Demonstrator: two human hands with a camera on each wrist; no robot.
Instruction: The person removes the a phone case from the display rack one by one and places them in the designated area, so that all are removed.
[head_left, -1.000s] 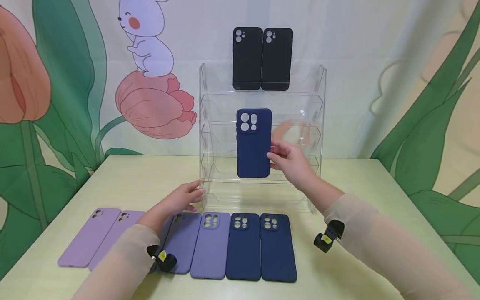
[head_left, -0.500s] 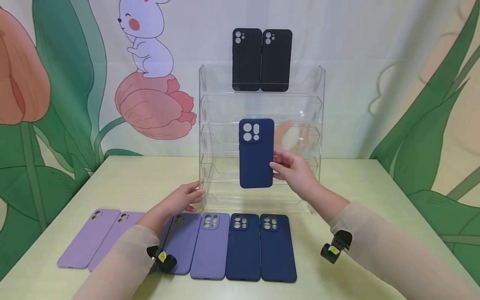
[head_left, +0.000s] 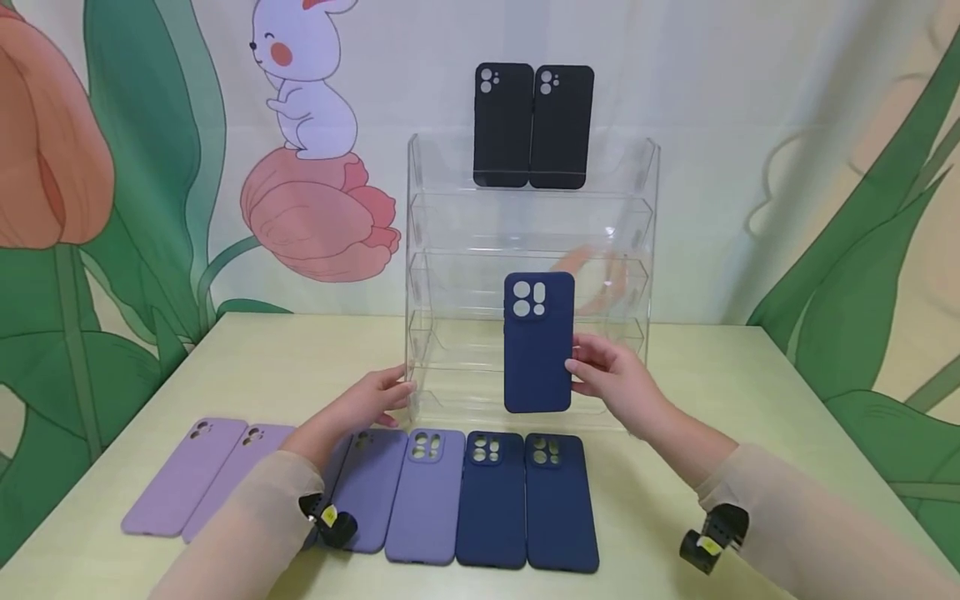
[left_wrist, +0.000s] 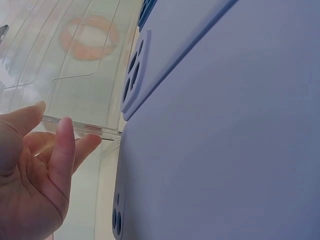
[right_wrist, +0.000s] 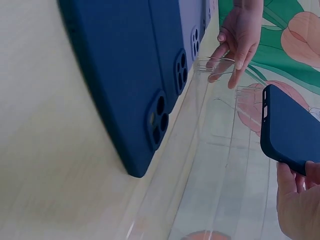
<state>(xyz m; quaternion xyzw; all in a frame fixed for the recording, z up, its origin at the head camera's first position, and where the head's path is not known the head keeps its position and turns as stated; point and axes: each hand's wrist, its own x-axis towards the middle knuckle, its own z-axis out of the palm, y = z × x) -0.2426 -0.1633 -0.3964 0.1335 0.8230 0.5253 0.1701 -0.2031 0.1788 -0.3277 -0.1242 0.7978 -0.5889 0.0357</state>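
Note:
My right hand [head_left: 626,379] pinches a dark blue phone case [head_left: 538,342] by its right edge, upright in front of the clear acrylic display rack [head_left: 528,196]. The case has camera cutouts at its upper left. My left hand [head_left: 371,400] grips the lower left side panel of the rack; in the left wrist view, the thumb [left_wrist: 25,120] lies on one side of the panel and fingers on the other. Two black phone cases [head_left: 502,125] stand side by side on the rack's top tier. Part of the rack is hidden behind the held case.
A row of phone cases lies on the table before the rack: light purple cases [head_left: 183,479] on the left, a bluish purple case [head_left: 425,508] in the middle, dark blue cases [head_left: 491,512] on the right. My left forearm covers part of the row. A patterned curtain [head_left: 712,167] hangs behind.
My right hand has moved down and to the right with the dark blue phone case. The left hand stays on the rack's side. The head view has shifted slightly.

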